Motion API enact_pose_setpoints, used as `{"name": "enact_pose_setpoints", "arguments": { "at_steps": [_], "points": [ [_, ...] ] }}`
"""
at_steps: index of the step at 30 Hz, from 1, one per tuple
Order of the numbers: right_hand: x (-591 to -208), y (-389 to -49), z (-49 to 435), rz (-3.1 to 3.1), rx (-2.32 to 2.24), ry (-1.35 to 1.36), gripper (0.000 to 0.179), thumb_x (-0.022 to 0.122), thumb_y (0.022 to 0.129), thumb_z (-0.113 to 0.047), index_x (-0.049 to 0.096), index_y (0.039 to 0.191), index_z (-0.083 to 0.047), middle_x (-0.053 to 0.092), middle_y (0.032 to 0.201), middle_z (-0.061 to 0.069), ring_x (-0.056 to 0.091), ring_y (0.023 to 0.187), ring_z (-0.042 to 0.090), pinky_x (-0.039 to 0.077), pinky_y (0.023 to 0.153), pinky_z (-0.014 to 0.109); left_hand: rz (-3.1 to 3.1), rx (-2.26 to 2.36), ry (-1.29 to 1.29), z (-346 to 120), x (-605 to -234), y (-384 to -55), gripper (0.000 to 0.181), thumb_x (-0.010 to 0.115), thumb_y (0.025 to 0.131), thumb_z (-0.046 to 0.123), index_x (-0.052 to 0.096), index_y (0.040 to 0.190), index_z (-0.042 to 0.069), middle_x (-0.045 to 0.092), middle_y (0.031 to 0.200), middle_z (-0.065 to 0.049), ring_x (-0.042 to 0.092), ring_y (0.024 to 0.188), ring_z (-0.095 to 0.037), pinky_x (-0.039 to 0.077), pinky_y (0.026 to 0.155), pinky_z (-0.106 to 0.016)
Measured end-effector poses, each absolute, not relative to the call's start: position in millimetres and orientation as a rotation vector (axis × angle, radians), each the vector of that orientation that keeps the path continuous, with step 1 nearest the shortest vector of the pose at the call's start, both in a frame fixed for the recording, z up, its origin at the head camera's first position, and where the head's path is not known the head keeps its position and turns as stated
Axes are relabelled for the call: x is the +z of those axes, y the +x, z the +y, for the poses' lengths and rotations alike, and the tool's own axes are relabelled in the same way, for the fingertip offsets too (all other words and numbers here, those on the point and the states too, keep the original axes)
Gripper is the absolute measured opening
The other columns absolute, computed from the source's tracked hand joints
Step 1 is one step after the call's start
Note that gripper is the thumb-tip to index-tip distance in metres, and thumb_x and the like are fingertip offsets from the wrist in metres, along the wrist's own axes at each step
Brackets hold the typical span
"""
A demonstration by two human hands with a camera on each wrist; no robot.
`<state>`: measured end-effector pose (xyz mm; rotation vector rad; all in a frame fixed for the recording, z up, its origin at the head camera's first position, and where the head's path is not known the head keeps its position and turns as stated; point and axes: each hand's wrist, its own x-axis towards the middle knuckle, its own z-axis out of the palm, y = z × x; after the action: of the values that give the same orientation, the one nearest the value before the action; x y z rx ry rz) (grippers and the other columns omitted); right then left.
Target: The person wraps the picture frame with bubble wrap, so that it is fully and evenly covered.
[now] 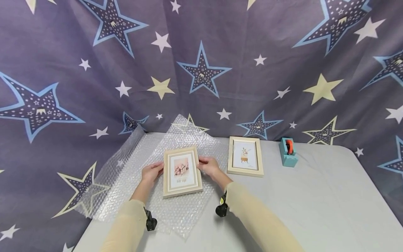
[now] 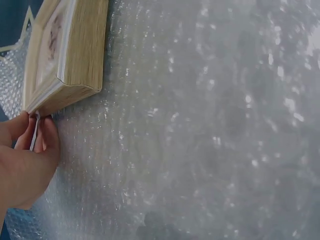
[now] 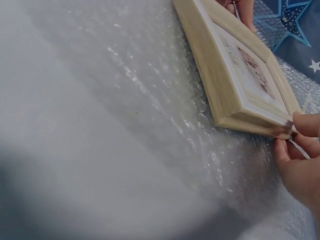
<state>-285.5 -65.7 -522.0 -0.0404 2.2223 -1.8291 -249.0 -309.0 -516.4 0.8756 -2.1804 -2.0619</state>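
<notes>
A light wood picture frame (image 1: pixel 182 171) with a pink floral print lies close over a sheet of bubble wrap (image 1: pixel 192 206), turned slightly against the table. My left hand (image 1: pixel 152 172) grips its left side, thumb at the front edge and fingers beneath, as the left wrist view shows. On the opposite side my right hand (image 1: pixel 208 166) pinches the frame's edge between thumb and fingers. The frame's thick wooden side (image 3: pixel 205 65) faces the right wrist camera. Bubble wrap spreads under it and rises at the back against the curtain.
To the right lies a second wooden picture frame (image 1: pixel 245 156) with a plant print. Farther right stands a teal tape dispenser (image 1: pixel 288 154) with an orange roll. The white table (image 1: pixel 321 196) ends at a star-patterned curtain (image 1: pixel 270 87). More bubble wrap (image 1: pixel 110 171) hangs over the table's left edge.
</notes>
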Motion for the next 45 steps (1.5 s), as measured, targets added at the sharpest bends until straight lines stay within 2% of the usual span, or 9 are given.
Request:
{"name": "enact_pose_setpoints", "arguments": {
  "at_steps": [3,9,13,18,27,32,36,39,45],
  "points": [
    [-524.8,-285.0,-65.5,2.243,-1.808,-0.079,0.042,0.066,0.084,0.003,0.061,0.126,0.003,0.067,0.120,0.021,0.067,0.111,0.028,0.057,0.089,0.027,-2.204,-2.030,0.882,-308.5,-516.1,-249.9,0.039,0.065,0.090,0.009,0.059,0.125,-0.007,0.074,0.095,0.001,0.063,0.068,0.006,0.058,0.077,-0.016],
    [-525.8,-284.1,-65.2,2.271,-1.775,-0.095,0.043,0.066,0.084,0.002,0.060,0.127,0.002,0.068,0.118,0.019,0.067,0.107,0.025,0.058,0.088,0.027,-2.226,-1.989,0.886,-306.5,-513.3,-250.5,0.034,0.065,0.089,0.006,0.062,0.119,-0.009,0.068,0.074,0.010,0.062,0.065,0.004,0.058,0.075,-0.017],
    [-526.6,-283.3,-64.7,2.297,-1.732,-0.098,0.044,0.065,0.085,0.001,0.060,0.128,0.001,0.068,0.120,0.018,0.067,0.108,0.024,0.057,0.089,0.027,-2.264,-1.950,0.880,-304.8,-512.3,-248.9,0.031,0.065,0.088,0.006,0.064,0.115,-0.009,0.065,0.069,0.012,0.061,0.065,0.004,0.058,0.071,-0.016],
    [-524.8,-282.5,-64.5,2.315,-1.695,-0.078,0.044,0.065,0.085,0.000,0.059,0.129,0.000,0.068,0.121,0.017,0.066,0.109,0.025,0.057,0.089,0.028,-2.329,-1.880,0.886,-305.8,-514.4,-248.2,0.031,0.066,0.088,0.008,0.065,0.115,-0.006,0.068,0.079,0.009,0.059,0.068,0.004,0.055,0.073,-0.016],
    [-521.2,-279.8,-64.5,2.403,-1.618,-0.111,0.042,0.066,0.085,-0.004,0.061,0.127,0.000,0.069,0.119,0.016,0.066,0.107,0.025,0.057,0.088,0.030,-2.427,-1.772,0.853,-303.9,-516.3,-248.6,0.031,0.064,0.090,0.010,0.065,0.116,-0.006,0.069,0.115,-0.016,0.056,0.070,0.003,0.049,0.068,-0.013],
    [-524.8,-279.4,-62.4,2.408,-1.624,-0.132,0.041,0.067,0.085,-0.005,0.063,0.125,0.000,0.070,0.118,0.015,0.066,0.108,0.024,0.056,0.089,0.030,-2.451,-1.786,0.823,-303.1,-516.0,-246.9,0.033,0.063,0.091,0.012,0.064,0.120,-0.004,0.064,0.126,-0.020,0.058,0.076,0.003,0.053,0.077,-0.017],
    [-525.2,-278.4,-61.4,2.409,-1.618,-0.150,0.041,0.067,0.086,-0.006,0.063,0.126,-0.002,0.069,0.120,0.015,0.066,0.111,0.025,0.056,0.091,0.031,-2.475,-1.787,0.784,-304.6,-518.3,-245.5,0.037,0.064,0.091,0.014,0.061,0.125,-0.002,0.061,0.130,-0.020,0.062,0.087,-0.001,0.055,0.092,-0.026],
    [-525.3,-277.7,-61.3,2.413,-1.611,-0.157,0.040,0.067,0.086,-0.007,0.063,0.126,-0.003,0.068,0.122,0.014,0.066,0.112,0.025,0.056,0.093,0.031,-2.476,-1.800,0.745,-306.1,-521.3,-244.4,0.039,0.065,0.091,0.013,0.059,0.126,-0.002,0.062,0.129,-0.020,0.063,0.092,-0.003,0.055,0.095,-0.028],
    [-524.2,-277.2,-63.0,2.431,-1.598,-0.177,0.040,0.067,0.086,-0.006,0.062,0.126,-0.002,0.069,0.120,0.015,0.066,0.110,0.025,0.056,0.091,0.031,-2.422,-1.756,0.712,-304.1,-522.4,-242.9,0.037,0.068,0.088,0.009,0.062,0.121,-0.005,0.068,0.119,-0.021,0.063,0.080,0.001,0.058,0.079,-0.019]
  ]
}}
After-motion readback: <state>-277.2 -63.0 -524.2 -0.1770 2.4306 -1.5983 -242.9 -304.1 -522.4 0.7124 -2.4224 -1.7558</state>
